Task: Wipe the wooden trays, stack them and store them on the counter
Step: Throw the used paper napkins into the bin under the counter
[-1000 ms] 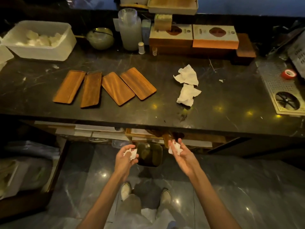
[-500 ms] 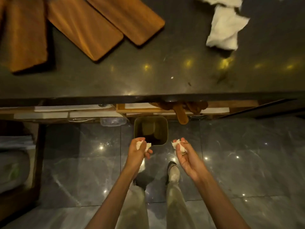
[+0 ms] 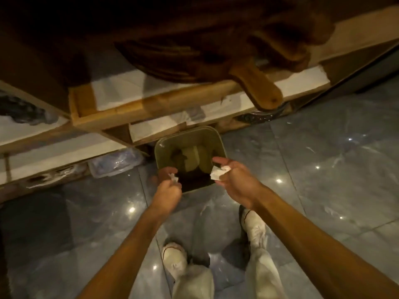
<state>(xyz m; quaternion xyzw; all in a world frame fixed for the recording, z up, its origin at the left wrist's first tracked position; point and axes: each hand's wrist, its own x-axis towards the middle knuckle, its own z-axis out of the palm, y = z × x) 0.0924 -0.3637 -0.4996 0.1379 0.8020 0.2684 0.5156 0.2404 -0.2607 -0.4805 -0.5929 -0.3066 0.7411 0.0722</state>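
Left hand [image 3: 167, 186] is curled round a small tissue wad [image 3: 173, 177], right hand [image 3: 234, 180] pinches a bigger wad [image 3: 219, 172] between thumb and fingers. Both hang right over the open bin [image 3: 164, 145] on the floor, by the shelf [image 3: 151, 104]. The trays aren't in shot at all. Looks like binning used wipes, so the wiping is probably done or partly done. Stacking and storing can't be checked from here.

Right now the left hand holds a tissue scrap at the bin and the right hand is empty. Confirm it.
Wrong on the right hand: the head view shows it pinching a crumpled tissue too. The left hand does hold its scrap at the bin.
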